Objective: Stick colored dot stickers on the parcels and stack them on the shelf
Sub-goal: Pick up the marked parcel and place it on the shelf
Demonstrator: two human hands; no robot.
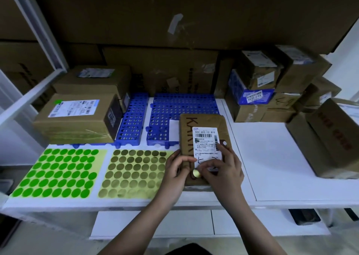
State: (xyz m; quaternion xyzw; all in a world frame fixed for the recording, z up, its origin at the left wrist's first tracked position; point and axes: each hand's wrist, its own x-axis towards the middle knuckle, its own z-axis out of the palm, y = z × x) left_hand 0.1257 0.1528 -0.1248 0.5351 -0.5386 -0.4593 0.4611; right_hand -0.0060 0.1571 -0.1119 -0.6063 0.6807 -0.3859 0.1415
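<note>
Right hand: my right hand [219, 167] lies over the near end of the brown parcel [204, 138], its thumb and forefinger pinching a gold dot sticker [196, 173] at the parcel's near left part, just beside the white shipping label [206, 144].
Left hand: my left hand [177, 167] grasps the parcel's near left edge, fingers curled over the top, and steadies it flat.
Sticker position: the dot sits at the label's lower left corner; I cannot tell whether it is already bonded or only laid on.
Step in hand: I judge this to be the pressing-down of the dot onto the wrapper.
Method: I keep the left hand firm so the soft wrapper does not shift, lay one edge of the dot first, then rub across it with the thumb so no crease forms.
Caution: I keep the dot off the barcode and the printed address, which must stay readable.
Parcel location: it lies flat on the white surface [272, 157], its far end resting on the blue perforated mat [184, 107].
Sticker supply: the gold sheet [134, 173] lies just left of my left hand; the green sheet [58, 173] lies further left.
Destination: stacked boxes [77, 116] stand at the left of the shelf, one bearing a green dot [58, 101]; more boxes [272, 87] stand at the right.
</note>
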